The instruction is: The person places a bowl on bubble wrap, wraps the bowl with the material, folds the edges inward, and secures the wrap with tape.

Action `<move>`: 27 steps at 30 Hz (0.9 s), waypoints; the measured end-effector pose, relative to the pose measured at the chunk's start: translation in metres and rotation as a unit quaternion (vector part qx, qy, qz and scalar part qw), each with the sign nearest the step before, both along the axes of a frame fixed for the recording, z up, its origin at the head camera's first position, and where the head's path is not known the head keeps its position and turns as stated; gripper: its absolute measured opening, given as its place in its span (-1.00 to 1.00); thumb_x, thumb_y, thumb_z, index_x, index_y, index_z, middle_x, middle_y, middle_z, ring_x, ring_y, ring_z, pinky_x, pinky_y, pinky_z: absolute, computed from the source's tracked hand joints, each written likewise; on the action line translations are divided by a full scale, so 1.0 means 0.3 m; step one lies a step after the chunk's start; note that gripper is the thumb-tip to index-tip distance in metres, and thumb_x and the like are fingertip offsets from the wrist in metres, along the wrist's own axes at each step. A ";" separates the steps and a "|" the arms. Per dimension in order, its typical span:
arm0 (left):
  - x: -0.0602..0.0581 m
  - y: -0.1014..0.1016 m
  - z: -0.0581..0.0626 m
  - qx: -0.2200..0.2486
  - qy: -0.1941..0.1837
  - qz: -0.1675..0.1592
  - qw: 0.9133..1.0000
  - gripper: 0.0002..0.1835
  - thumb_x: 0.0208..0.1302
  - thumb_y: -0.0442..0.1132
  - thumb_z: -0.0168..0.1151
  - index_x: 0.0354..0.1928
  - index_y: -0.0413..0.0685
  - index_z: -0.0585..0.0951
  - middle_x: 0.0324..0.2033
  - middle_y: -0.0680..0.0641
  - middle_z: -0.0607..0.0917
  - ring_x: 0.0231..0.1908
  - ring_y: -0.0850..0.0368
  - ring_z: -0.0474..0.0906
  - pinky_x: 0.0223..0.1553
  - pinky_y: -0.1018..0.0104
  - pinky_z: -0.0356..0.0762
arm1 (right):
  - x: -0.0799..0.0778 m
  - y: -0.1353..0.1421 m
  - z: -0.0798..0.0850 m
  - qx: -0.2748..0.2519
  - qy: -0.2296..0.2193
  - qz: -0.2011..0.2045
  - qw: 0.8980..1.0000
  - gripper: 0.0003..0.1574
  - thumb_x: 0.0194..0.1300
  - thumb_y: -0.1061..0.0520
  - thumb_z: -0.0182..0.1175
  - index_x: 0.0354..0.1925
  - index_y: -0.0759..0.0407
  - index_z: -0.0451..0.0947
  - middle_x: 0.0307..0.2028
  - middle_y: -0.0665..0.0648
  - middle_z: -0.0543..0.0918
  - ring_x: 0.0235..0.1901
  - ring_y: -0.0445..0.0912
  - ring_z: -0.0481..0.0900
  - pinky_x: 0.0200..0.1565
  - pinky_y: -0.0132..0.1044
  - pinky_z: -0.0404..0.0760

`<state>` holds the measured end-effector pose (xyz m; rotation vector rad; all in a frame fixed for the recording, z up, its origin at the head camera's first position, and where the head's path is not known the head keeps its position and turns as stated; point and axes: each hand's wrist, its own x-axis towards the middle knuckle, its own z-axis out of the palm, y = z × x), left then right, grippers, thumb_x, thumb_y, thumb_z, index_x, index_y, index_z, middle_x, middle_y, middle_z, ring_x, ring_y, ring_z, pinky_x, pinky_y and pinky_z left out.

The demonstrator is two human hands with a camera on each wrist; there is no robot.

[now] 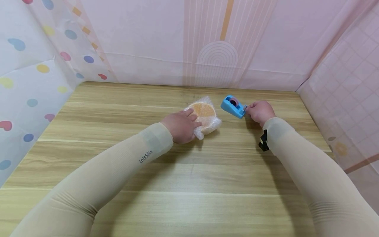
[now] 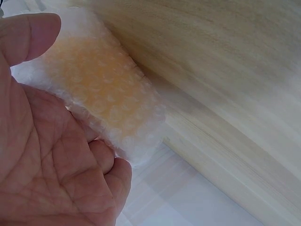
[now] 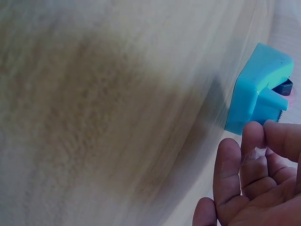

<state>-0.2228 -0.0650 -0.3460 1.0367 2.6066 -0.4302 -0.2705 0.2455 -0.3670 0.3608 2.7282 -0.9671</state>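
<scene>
A bundle of clear bubble wrap [image 1: 206, 114] with a round orange thing inside sits mid-table in the head view. My left hand [image 1: 181, 127] holds it from the left, its fingers spread over the near face. Up close in the left wrist view, the thumb [image 2: 35, 37] lies over one side of the wrap while fingertips pass out of sight behind it. A blue tape dispenser [image 1: 228, 106] stands to the right of the bundle. At its cutter end, my right hand [image 1: 260, 111] pinches a strip of clear tape [image 3: 254, 155] between thumb and index finger.
The wood-grain table [image 1: 189, 184] runs back to a pale patterned cloth [image 1: 142, 42] hung behind it. More cloth hangs along both sides. A dark strap piece [image 1: 263, 141] shows at the right wrist.
</scene>
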 end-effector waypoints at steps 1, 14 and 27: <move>0.000 0.000 0.000 0.000 0.000 0.000 1.000 -0.32 0.61 0.08 -0.07 0.66 0.07 0.23 0.65 -0.16 0.20 0.69 -0.20 -0.09 0.71 0.00 -0.08 | 0.000 0.000 0.000 0.000 0.000 0.000 1.000 -0.55 0.63 0.02 0.05 0.19 0.30 0.65 0.12 0.27 0.60 -0.06 0.09 0.40 -0.14 -0.22 0.45; -0.002 -0.001 -0.002 0.001 -0.001 0.000 1.000 -0.32 0.61 0.08 -0.07 0.66 0.07 0.22 0.65 -0.17 0.19 0.69 -0.21 -0.10 0.71 -0.01 -0.08 | 0.000 -0.002 0.000 0.001 -0.002 0.004 1.000 -0.55 0.65 0.02 0.03 0.22 0.29 0.61 0.13 0.29 0.59 -0.04 0.10 0.40 -0.11 -0.20 0.46; 0.001 0.000 0.003 -0.005 -0.002 0.002 1.000 -0.32 0.61 0.08 -0.07 0.66 0.08 0.21 0.65 -0.15 0.18 0.69 -0.20 -0.11 0.71 -0.01 -0.08 | 0.008 -0.004 0.013 0.035 0.012 0.034 0.999 -0.59 0.65 0.06 0.04 0.19 0.28 0.63 0.07 0.28 0.59 -0.04 0.12 0.44 -0.12 -0.19 0.51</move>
